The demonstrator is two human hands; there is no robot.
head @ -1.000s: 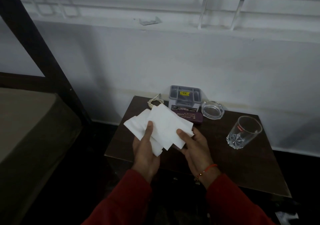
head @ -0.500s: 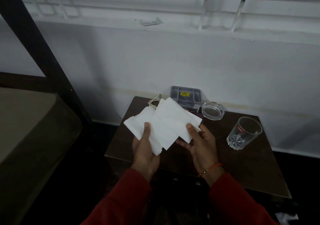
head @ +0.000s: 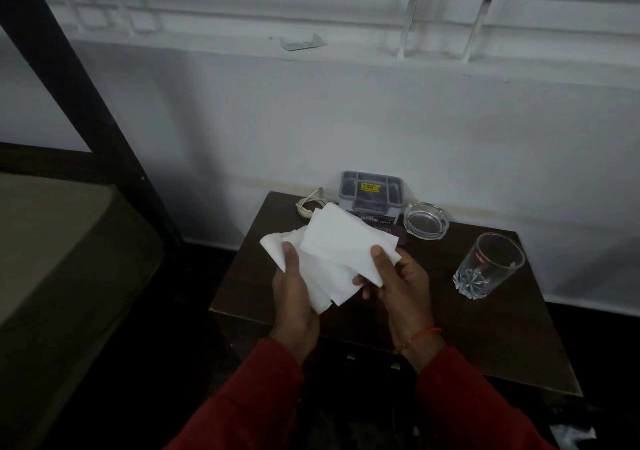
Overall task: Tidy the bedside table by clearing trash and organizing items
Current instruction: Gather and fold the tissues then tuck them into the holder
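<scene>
Over the left half of the dark wooden bedside table [head: 502, 338] I hold several white paper tissues [head: 332, 245]. My left hand [head: 294, 297] grips the lower sheets with its thumb on top. My right hand [head: 398, 283] pinches the right edge of the upper sheet. On the table behind the tissues stand a grey plastic organizer box [head: 370, 189] with a yellow label, a dark maroon flat case [head: 391, 233] partly hidden by the tissues, and a coiled pale cable [head: 308, 203].
A round glass ashtray [head: 425, 221] sits at the table's back. An empty drinking glass [head: 490, 264] stands at the right. A bed [head: 59, 259] with a dark frame lies to the left. A white wall and window sill rise behind the table.
My right hand has slid the upper tissue down and left, closer over the sheets in my left hand. The stack looks more gathered. The table items have not moved.
</scene>
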